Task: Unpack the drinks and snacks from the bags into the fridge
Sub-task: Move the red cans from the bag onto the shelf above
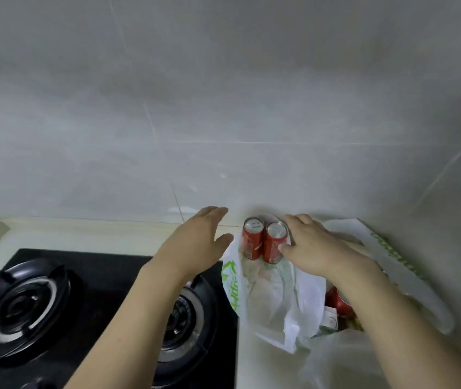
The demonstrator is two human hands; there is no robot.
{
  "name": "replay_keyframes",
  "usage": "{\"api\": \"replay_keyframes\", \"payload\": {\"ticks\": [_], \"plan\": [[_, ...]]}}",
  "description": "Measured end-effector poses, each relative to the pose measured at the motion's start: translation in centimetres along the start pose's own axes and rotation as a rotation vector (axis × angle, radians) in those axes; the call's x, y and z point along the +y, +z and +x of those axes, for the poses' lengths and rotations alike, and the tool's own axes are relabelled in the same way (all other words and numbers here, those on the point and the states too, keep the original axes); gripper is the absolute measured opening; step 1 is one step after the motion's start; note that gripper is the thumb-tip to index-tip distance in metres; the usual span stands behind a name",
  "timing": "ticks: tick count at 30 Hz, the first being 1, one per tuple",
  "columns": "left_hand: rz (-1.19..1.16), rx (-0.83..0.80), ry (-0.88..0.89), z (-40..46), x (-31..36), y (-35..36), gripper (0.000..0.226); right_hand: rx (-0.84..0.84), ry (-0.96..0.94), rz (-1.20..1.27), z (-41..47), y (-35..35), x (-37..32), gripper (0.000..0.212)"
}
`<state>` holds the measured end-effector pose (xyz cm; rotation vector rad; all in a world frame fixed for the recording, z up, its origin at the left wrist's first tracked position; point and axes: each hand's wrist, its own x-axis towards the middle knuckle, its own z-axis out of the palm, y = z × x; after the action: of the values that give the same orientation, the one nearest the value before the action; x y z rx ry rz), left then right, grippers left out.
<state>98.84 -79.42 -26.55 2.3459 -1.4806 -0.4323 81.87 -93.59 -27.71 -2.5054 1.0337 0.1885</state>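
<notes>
- We see a black gas hob (105,276) set into the pale counter (89,234), filling the counter's near left part and running off its front edge.
- We count 2 burners on it: the left burner (25,301) sits well in from the hob's left edge, with a black ring and pan supports around a round cap; the right burner (184,313) sits close to the hob's right edge, partly hidden.
- A strip of bare counter runs between the hob's back edge and the wall.
- The wall (223,94) behind is grey tile with thin pale joints, and it meets a side wall (454,178) at the counter's far right corner.
</notes>
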Motion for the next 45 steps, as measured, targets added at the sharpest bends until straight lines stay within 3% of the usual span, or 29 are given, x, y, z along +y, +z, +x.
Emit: {"api": "replay_keyframes", "payload": {"ticks": [11,18,25,39,45], "plan": [[-0.112,-0.113,-0.091,7.8,-2.7,7.6,0.064,-0.018,0.049,0.012,8.8,5.1,2.8,0.067],[-0.163,-0.151,-0.118,9.7,-3.4,10.9,0.051,0.069,0.032,-0.042,11.7,7.0,3.7,0.069],[-0.213,-0.066,-0.091,10.9,-3.8,13.0,0.07,0.12,0.066,0.176,12.6,8.7,5.6,0.069],[-0.25,0.055,-0.073,12.9,-3.9,15.2,0.055,0.074,0.089,0.426,12.9,10.1,7.5,0.061],[-0.347,0.028,-0.112,13.3,-4.1,16.1,0.065,0.035,0.051,0.519,12.7,10.5,7.8,0.058]]}}
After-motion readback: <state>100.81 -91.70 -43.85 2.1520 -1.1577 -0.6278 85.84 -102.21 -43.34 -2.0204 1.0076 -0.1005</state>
